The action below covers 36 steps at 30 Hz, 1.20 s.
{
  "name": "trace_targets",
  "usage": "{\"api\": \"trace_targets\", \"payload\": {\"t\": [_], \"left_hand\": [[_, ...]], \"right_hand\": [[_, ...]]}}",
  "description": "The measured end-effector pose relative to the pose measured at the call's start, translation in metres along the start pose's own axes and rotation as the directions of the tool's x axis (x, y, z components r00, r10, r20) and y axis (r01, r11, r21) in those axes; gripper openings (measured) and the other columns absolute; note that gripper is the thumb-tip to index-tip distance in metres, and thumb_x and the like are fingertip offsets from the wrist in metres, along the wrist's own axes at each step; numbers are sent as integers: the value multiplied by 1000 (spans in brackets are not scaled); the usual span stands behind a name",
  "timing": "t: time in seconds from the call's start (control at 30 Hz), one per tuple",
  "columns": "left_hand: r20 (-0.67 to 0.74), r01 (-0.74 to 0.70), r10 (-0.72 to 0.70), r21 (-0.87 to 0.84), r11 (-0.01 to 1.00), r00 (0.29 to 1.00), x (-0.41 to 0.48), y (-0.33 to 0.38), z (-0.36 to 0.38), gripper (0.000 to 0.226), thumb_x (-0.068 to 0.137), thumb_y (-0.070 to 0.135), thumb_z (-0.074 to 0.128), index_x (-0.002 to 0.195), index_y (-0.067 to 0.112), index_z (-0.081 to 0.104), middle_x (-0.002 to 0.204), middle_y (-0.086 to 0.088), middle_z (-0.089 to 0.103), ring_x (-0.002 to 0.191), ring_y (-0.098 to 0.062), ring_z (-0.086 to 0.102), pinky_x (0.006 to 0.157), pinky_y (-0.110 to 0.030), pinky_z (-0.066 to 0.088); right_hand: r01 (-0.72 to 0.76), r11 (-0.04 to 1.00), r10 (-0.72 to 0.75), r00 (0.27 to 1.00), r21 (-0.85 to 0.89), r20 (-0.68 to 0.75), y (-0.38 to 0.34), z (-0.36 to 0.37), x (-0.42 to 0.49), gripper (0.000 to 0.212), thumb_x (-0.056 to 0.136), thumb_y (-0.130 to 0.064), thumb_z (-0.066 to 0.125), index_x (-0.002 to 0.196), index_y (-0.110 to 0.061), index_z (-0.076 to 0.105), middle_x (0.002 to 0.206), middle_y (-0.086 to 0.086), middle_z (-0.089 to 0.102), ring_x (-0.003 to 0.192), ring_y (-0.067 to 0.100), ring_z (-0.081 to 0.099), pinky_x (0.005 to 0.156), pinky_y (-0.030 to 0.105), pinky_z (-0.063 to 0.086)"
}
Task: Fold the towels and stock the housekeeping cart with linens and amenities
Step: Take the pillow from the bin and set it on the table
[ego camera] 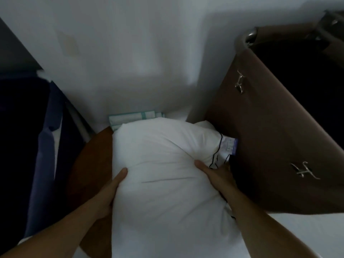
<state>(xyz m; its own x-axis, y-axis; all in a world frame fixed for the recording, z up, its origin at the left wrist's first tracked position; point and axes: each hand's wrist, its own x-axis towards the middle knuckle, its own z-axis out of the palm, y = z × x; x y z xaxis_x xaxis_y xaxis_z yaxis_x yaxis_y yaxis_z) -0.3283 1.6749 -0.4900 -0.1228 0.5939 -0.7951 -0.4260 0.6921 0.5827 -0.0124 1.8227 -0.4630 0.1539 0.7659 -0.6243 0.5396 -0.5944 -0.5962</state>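
- Plump white fabric pillow (163, 164) sits centre; left hand (109, 190) and right hand (217, 174) grasp its sides.
- Likely stocking linens; next, press it snugly down beside the brown fabric bag (260, 127), right.

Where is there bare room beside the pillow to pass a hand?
Left: bare brown board between pillow and blue bag. Right is crowded: the right hand is squeezed between pillow and brown bag. Behind lies a striped cloth.
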Motion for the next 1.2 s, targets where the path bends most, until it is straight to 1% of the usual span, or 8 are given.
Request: {"api": "trace_targets", "payload": {"t": [0.23,0.37,0.47,0.6,0.7,0.8,0.9,1.2], "left_hand": [[-148,-108,105,-15,994,983,-27,34,2,88,40,78,82,114,38,55,66,17,72,59,-4,70,45,-21,52],[-127,-122,135,101,987,983,-69,64,-28,64,46,84,77,97,46,69,96,11,76,90,-17,73,71,-34,56],[-175,-203,258,279,938,950,-99,74,-40,94,53,93,62,129,39,55,117,13,69,101,-11,69,77,-26,54],[-262,-114,483,778,618,836,-91,50,-4,109,66,95,32,151,43,-12,164,-3,3,150,-27,13,117,-50,23],[-234,62,565,949,308,791,-70,21,26,94,74,88,6,137,40,-43,158,-4,-34,148,-28,-23,113,-65,12],[-75,-28,755,992,122,652,-56,12,36,82,86,75,-4,148,27,-32,160,-7,-28,149,-26,-21,115,-65,7],[96,-127,822,992,-30,561,-53,13,58,76,98,57,17,157,13,-2,164,-13,-4,152,-28,-3,114,-63,6],[192,-115,721,981,-155,666,-7,-1,102,78,95,54,28,154,4,20,163,-19,9,151,-37,5,112,-71,10]], "right_hand": [[128,992,-128,992,20,-12,-31,5,-33,91,63,-66,81,132,-11,58,128,8,63,116,27,61,99,42,51],[213,969,-217,976,128,19,-41,11,-65,80,47,-80,76,105,-26,66,106,-3,69,98,16,65,90,35,54],[219,967,-232,969,132,88,-51,28,-71,87,39,-89,66,107,-34,64,111,-6,68,102,14,64,93,33,52],[216,971,-225,970,102,93,-32,50,-58,117,44,-91,68,141,-29,49,139,-1,56,128,24,54,108,43,45],[239,967,-243,969,-84,-43,-34,61,-66,117,60,-83,68,153,-24,29,152,5,41,139,29,40,114,47,35],[432,826,-520,832,-363,-194,-48,65,-95,94,85,-73,48,157,-27,9,164,8,13,150,29,11,116,52,20],[661,560,-737,672,-499,64,-46,71,-127,77,85,-84,13,151,-53,-10,164,-10,-16,150,19,-21,115,51,1],[520,473,-597,783,-711,174,14,75,-39,80,85,-84,6,149,-46,-24,160,-7,-32,147,24,-29,114,69,3]]}}
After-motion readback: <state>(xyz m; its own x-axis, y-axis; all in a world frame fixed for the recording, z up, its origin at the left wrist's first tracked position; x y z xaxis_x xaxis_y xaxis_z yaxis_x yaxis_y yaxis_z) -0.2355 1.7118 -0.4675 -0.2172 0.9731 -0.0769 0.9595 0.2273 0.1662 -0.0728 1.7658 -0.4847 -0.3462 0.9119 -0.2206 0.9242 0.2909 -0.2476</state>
